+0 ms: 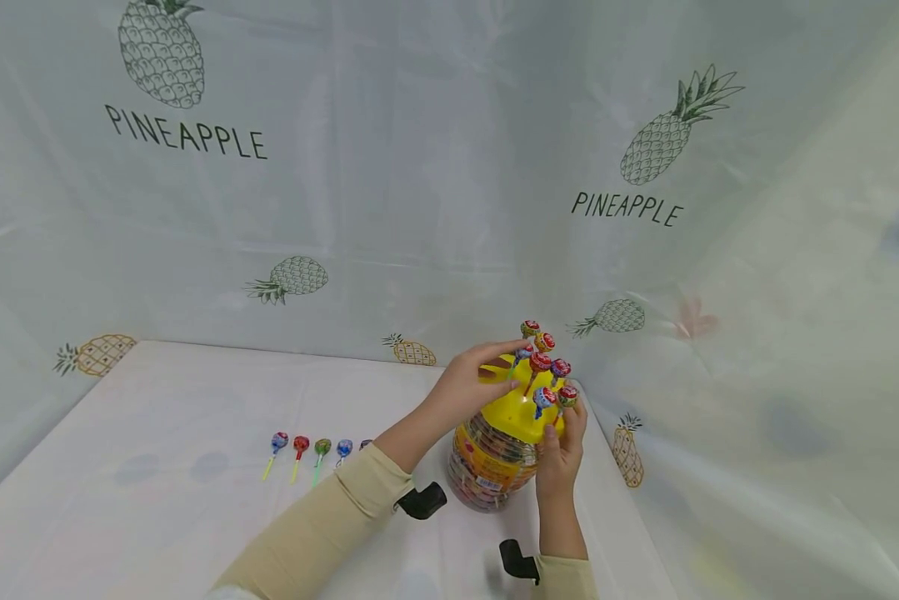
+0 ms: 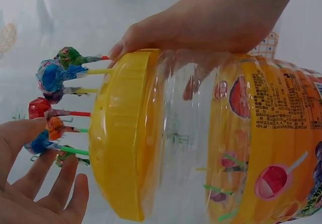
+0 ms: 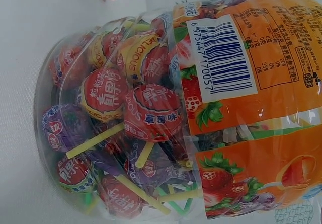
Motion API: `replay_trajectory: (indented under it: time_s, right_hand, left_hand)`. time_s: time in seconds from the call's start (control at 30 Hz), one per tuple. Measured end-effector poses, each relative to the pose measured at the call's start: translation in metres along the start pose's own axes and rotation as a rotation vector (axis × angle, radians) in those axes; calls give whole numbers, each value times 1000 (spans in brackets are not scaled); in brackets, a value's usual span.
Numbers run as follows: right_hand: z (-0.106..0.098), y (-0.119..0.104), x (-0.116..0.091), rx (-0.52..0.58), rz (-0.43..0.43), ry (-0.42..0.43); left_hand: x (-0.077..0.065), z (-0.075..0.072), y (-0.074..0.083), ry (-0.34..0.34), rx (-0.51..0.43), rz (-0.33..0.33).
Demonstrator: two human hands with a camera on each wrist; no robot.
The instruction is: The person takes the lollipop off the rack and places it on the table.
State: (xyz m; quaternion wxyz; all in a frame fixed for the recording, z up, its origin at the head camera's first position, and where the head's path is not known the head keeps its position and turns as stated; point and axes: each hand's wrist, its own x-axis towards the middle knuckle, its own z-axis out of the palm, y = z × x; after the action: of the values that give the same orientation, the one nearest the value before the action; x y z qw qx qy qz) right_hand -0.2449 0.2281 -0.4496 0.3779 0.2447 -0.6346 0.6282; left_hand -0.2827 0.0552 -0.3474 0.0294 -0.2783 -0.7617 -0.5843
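Jar (image 1: 486, 475): there was one.
Lid (image 1: 505, 410): one capped the jar.
Raised lollipops (image 1: 540, 363): seven stood atop the jar.
Loose lollipops (image 1: 322, 447): at least five lay left of the jar.
Hands (image 1: 460, 385): two were at the jar.

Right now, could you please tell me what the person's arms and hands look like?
The left sleeve and right sleeve are beige, with a bent black piece beside the first and another black piece beside the second. The left hand and right hand wear no gloves.
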Motion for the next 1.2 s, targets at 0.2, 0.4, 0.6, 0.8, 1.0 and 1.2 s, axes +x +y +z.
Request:
replay_trajectory:
  time_s: [0.2, 0.4, 0.6, 0.8, 1.0, 1.2]
  right_hand:
    - [1, -2, 1, -13, 5, 10]
    - [4, -3, 1, -36, 31, 32]
    - [-3, 14, -3, 14, 3, 26]
    - [-9, 25, -7, 71, 34, 41]
    - [-10, 28, -6, 52, 23, 44]
    - [-9, 28, -6, 21, 7, 43]
  left_hand:
    - [0, 1, 0, 56, -107, 20]
    - [-13, -8, -2, 130, -228, 17]
    - [-36, -15, -17, 187, -293, -36]
    - [-60, -12, -41, 228, -337, -137]
    - [-77, -7, -63, 262, -366, -209]
    - [-95, -5, -87, 309, -382, -264]
